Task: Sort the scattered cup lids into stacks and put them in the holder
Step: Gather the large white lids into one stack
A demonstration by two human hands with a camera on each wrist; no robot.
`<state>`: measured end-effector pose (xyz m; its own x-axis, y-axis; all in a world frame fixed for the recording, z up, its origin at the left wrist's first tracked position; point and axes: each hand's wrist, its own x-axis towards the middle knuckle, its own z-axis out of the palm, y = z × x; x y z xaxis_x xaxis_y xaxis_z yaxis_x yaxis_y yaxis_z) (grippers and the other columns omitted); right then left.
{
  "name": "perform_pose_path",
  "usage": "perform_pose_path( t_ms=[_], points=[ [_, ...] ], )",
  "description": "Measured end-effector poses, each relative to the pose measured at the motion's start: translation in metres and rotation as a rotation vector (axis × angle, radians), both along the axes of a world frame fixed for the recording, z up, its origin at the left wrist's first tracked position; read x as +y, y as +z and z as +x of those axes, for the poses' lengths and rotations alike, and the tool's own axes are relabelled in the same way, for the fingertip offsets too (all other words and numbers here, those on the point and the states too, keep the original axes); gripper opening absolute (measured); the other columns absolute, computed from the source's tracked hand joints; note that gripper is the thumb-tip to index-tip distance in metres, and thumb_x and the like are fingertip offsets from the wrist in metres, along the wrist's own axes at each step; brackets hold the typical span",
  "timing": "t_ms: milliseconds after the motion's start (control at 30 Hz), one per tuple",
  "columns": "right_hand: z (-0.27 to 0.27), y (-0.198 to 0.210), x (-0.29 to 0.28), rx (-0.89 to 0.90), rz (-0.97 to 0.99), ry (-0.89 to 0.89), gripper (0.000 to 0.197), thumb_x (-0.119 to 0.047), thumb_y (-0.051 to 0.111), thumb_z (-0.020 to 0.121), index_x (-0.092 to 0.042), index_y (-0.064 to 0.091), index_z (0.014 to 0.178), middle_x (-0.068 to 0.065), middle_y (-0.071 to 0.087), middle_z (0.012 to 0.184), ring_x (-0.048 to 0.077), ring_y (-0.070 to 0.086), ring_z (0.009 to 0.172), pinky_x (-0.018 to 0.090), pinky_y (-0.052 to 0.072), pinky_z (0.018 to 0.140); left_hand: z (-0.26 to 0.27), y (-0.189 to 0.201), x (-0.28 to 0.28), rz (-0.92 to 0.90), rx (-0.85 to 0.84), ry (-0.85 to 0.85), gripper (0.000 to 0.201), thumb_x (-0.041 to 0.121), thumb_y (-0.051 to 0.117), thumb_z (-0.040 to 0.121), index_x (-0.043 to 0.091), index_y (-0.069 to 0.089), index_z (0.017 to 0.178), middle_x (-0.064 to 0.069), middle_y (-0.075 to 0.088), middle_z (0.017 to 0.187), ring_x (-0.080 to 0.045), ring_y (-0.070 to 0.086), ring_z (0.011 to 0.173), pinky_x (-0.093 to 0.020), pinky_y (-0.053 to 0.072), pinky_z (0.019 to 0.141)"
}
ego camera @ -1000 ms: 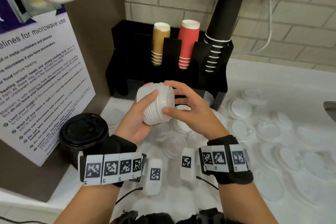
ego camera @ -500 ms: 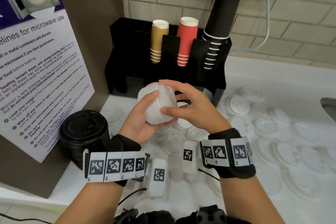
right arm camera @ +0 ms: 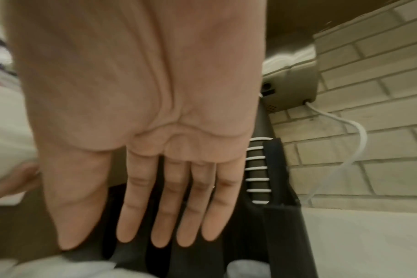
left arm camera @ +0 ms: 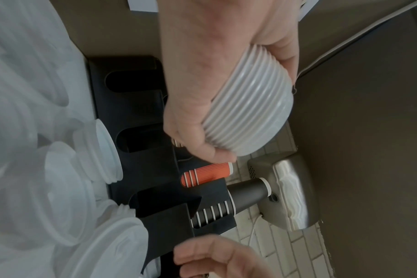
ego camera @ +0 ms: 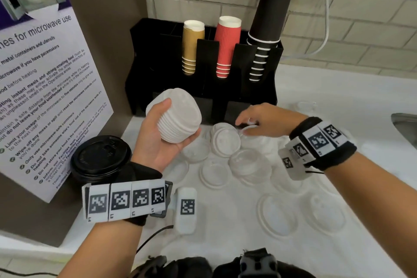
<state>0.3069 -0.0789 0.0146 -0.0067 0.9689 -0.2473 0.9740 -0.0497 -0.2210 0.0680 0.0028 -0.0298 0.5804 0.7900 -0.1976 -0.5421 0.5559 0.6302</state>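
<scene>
My left hand [ego camera: 158,140] grips a tall stack of white lids [ego camera: 178,117], tilted and held above the counter in front of the black holder [ego camera: 228,95]. The left wrist view shows the same stack of white lids [left arm camera: 248,109] with my fingers [left arm camera: 202,148] curled round it. My right hand [ego camera: 252,119] reaches low over the scattered lids [ego camera: 225,142] near the holder's base, with its fingers [right arm camera: 169,216] straight and spread, holding nothing. Whether it touches a lid I cannot tell.
The holder carries stacks of gold cups [ego camera: 193,47], red cups [ego camera: 226,45] and black cups [ego camera: 268,22]. A black lidded stack [ego camera: 101,158] stands at the left by a microwave notice [ego camera: 45,88]. Clear lids [ego camera: 277,214] litter the white counter. A sink edge [ego camera: 406,124] is at right.
My right hand has let go of the lid stack and moved right and down toward the lids by the holder. The left hand alone now holds the stack, tilted more.
</scene>
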Motion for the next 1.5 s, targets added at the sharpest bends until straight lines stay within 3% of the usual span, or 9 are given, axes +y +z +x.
perform_pose_path(
  t_ms=[133, 367, 533, 633, 800, 1033, 1200, 1300, 1500],
  points=[
    [-0.018, -0.02, -0.009, -0.122, -0.128, 0.127, 0.039, -0.032, 0.066, 0.088, -0.022, 0.059, 0.125, 0.0, 0.056, 0.123, 0.017, 0.052, 0.112, 0.029, 0.043, 0.095, -0.002, 0.001, 0.002, 0.005, -0.027, 0.002, 0.059, 0.035, 0.075, 0.065, 0.021, 0.061, 0.12, -0.008, 0.068, 0.112, -0.026, 0.072, 0.091, -0.043, 0.056, 0.071],
    [-0.019, -0.043, -0.017, -0.2, -0.218, -0.044, 0.071, -0.065, 0.073, 0.067, -0.02, 0.047, 0.116, -0.001, 0.054, 0.105, 0.018, 0.053, 0.092, 0.026, 0.04, 0.069, -0.003, 0.003, 0.005, 0.017, -0.03, 0.001, 0.053, 0.036, 0.069, 0.072, 0.02, 0.06, 0.122, -0.008, 0.068, 0.111, -0.025, 0.073, 0.088, -0.043, 0.057, 0.069],
    [-0.018, -0.057, -0.021, -0.104, -0.194, -0.062, 0.067, -0.051, 0.078, 0.07, -0.019, 0.04, 0.115, 0.0, 0.05, 0.102, 0.017, 0.05, 0.085, 0.028, 0.041, 0.066, -0.002, 0.003, 0.004, 0.02, 0.012, 0.001, 0.063, 0.037, 0.07, 0.07, 0.021, 0.056, 0.13, -0.009, 0.065, 0.12, -0.025, 0.072, 0.093, -0.044, 0.057, 0.072],
    [-0.01, -0.048, -0.024, -0.022, -0.167, -0.082, 0.072, -0.041, 0.083, 0.065, -0.026, 0.036, 0.117, 0.0, 0.049, 0.111, 0.021, 0.051, 0.098, 0.036, 0.05, 0.081, 0.0, 0.002, 0.002, 0.016, 0.025, -0.004, 0.064, 0.037, 0.07, 0.07, 0.021, 0.056, 0.13, -0.009, 0.065, 0.12, -0.025, 0.071, 0.095, -0.044, 0.057, 0.073],
    [0.008, -0.028, -0.03, 0.098, -0.082, -0.11, 0.072, -0.027, 0.084, 0.064, -0.03, 0.04, 0.12, 0.0, 0.045, 0.119, 0.02, 0.045, 0.112, 0.038, 0.047, 0.092, 0.002, 0.001, 0.001, 0.028, 0.025, -0.006, 0.065, 0.038, 0.069, 0.074, 0.021, 0.053, 0.135, -0.009, 0.063, 0.124, -0.027, 0.066, 0.104, -0.044, 0.057, 0.077],
    [0.019, -0.025, -0.029, -0.455, -0.112, -0.129, 0.08, -0.043, 0.077, 0.07, -0.031, 0.035, 0.137, 0.004, 0.038, 0.131, 0.027, 0.039, 0.116, 0.039, 0.038, 0.094, 0.001, 0.002, 0.003, 0.021, 0.017, 0.013, 0.07, 0.038, 0.069, 0.073, 0.021, 0.05, 0.138, -0.009, 0.061, 0.126, -0.028, 0.064, 0.106, -0.044, 0.057, 0.073],
    [-0.013, -0.041, 0.001, -0.115, -0.03, -0.141, 0.08, -0.06, 0.07, 0.073, -0.024, 0.035, 0.135, 0.006, 0.045, 0.124, 0.028, 0.045, 0.116, 0.044, 0.045, 0.095, 0.0, 0.001, 0.004, 0.019, -0.008, 0.023, 0.063, 0.037, 0.071, 0.072, 0.019, 0.056, 0.131, -0.009, 0.064, 0.121, -0.028, 0.067, 0.101, -0.045, 0.058, 0.073],
    [-0.034, -0.058, 0.023, -0.178, -0.064, -0.192, 0.087, -0.068, 0.062, 0.075, -0.019, 0.027, 0.139, 0.012, 0.051, 0.12, 0.031, 0.052, 0.11, 0.041, 0.046, 0.087, 0.001, 0.001, 0.003, 0.032, -0.01, 0.013, 0.054, 0.037, 0.071, 0.074, 0.02, 0.06, 0.123, -0.008, 0.07, 0.112, -0.026, 0.071, 0.094, -0.045, 0.058, 0.075],
    [-0.036, -0.058, 0.032, -0.043, -0.077, -0.221, 0.071, -0.049, 0.069, 0.077, -0.02, 0.03, 0.129, 0.01, 0.046, 0.114, 0.028, 0.054, 0.093, 0.039, 0.051, 0.08, 0.0, 0.002, 0.001, 0.032, 0.002, 0.012, 0.058, 0.036, 0.072, 0.07, 0.021, 0.059, 0.125, -0.007, 0.071, 0.111, -0.025, 0.072, 0.094, -0.044, 0.057, 0.073]
  ],
)
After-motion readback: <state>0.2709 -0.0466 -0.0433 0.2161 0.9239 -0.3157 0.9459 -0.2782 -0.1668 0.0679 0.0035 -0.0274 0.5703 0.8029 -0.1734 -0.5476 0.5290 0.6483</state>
